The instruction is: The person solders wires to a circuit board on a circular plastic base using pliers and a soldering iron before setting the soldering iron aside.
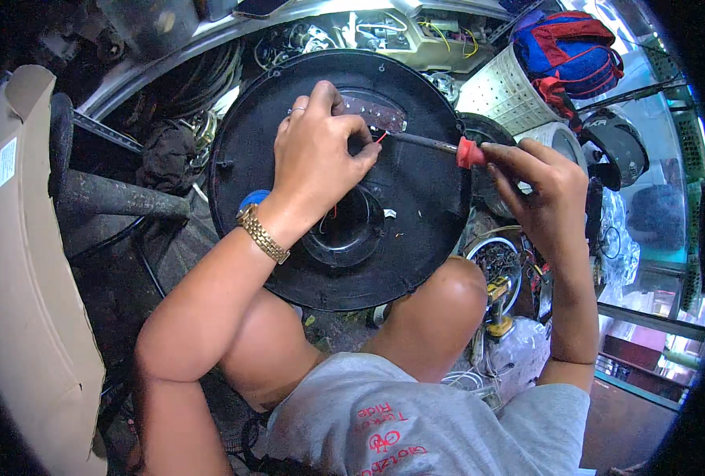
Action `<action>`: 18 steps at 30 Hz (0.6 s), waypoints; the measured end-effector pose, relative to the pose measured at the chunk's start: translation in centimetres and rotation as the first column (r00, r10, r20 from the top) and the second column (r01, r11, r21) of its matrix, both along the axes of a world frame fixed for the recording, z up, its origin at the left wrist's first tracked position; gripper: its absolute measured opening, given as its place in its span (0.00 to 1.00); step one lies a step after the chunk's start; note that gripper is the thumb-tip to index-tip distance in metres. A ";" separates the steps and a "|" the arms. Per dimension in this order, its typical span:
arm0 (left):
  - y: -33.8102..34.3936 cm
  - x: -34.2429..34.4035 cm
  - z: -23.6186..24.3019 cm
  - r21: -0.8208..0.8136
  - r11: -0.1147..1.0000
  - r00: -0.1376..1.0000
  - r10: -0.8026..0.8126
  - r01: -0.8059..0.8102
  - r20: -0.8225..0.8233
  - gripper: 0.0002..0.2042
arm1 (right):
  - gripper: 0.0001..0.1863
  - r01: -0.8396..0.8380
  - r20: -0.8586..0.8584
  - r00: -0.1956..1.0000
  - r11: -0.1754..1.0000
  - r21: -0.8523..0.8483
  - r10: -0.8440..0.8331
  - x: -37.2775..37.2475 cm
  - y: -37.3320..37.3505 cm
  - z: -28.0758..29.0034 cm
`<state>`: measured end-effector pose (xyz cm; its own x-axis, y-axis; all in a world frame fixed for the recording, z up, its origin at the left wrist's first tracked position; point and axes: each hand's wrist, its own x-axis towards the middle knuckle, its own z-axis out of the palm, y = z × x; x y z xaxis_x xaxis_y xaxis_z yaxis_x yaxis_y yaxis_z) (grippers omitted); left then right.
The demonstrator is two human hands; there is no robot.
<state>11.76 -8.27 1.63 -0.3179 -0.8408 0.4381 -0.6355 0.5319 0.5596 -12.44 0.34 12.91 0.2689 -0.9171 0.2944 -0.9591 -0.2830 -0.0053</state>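
Note:
A large round black plastic housing [269,119] lies in front of me, its inner side facing up. Near its far side sits a narrow dark strip [380,113] with small pale spots on it, partly behind my fingers. My left hand [321,147], above the housing, is pinched closed at a thin red wire [382,136] beside the strip. In my right hand [539,174] is a soldering iron with a red handle [470,153] and a dark metal barrel [424,141]. Its tip points left and meets the area by the wire and strip; exact contact is hidden.
A bucket of small dark parts [495,262] and a yellow-and-black cordless drill [497,305] stand to the right. At the far right is a white perforated basket [499,95] with a blue-and-red bag [570,55]. Along the left runs a cardboard sheet [31,278].

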 end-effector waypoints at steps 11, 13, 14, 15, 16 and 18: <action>0.0 0.0 -0.1 -0.007 1.000 1.000 -0.008 0.008 -0.007 0.08 | 0.12 -0.015 0.013 1.000 1.000 -0.018 0.015 0.1 0.1 -0.1; 0.0 0.0 0.0 0.013 1.000 1.000 -0.009 0.009 -0.007 0.08 | 0.12 0.001 0.025 1.000 1.000 -0.010 -0.001 0.2 0.2 0.0; 0.0 0.0 0.0 0.013 1.000 1.000 -0.009 0.009 -0.007 0.08 | 0.12 0.001 0.026 1.000 1.000 -0.011 0.000 0.2 0.2 0.0; 0.0 0.0 0.0 0.012 1.000 1.000 -0.007 0.007 -0.006 0.08 | 0.12 0.000 0.024 1.000 1.000 -0.011 0.000 0.2 0.1 0.0; 0.0 0.0 0.0 0.011 1.000 1.000 -0.006 0.006 -0.007 0.08 | 0.12 -0.001 0.022 1.000 1.000 -0.011 0.001 0.2 0.1 0.0; 0.0 0.0 -0.1 -0.021 1.000 1.000 -0.005 0.004 -0.007 0.07 | 0.12 -0.003 0.028 1.000 1.000 -0.013 0.003 0.2 0.0 0.0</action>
<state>11.81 -8.30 1.53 -0.3187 -0.8301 0.4575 -0.6294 0.5462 0.5527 -12.22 0.38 12.89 0.2633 -0.9123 0.3136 -0.9577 -0.2863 -0.0288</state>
